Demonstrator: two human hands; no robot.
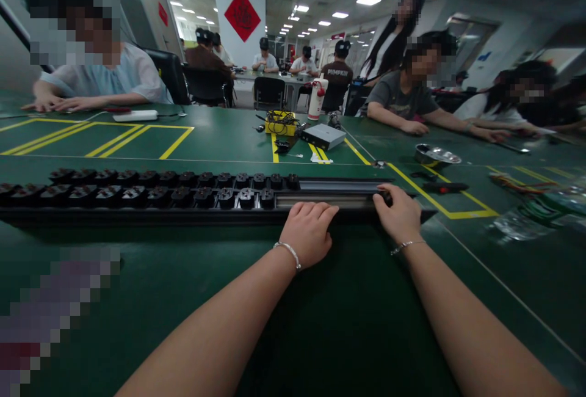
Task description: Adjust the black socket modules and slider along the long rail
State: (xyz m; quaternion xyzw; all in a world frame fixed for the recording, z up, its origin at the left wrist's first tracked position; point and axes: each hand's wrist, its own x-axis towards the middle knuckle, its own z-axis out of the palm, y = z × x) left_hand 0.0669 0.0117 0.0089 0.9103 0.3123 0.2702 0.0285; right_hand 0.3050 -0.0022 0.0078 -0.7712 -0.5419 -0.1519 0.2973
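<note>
A long black rail [339,186] lies across the green table [348,324], its left part filled with two rows of several black socket modules [183,188]. My left hand [310,232] rests on the rail's near edge, fingers curled over it. My right hand [399,212] grips the rail near its right end, where a small black part sits under the fingertips; whether the fingers hold that part I cannot make out. Both wrists wear thin bracelets.
Beyond the rail stand a yellow box of cables [280,122], a grey box [323,135], a white bottle [317,99], a metal bowl [436,155] and a screwdriver [444,187]. People sit at the far left [96,76] and right [412,101]. Yellow tape lines mark the table.
</note>
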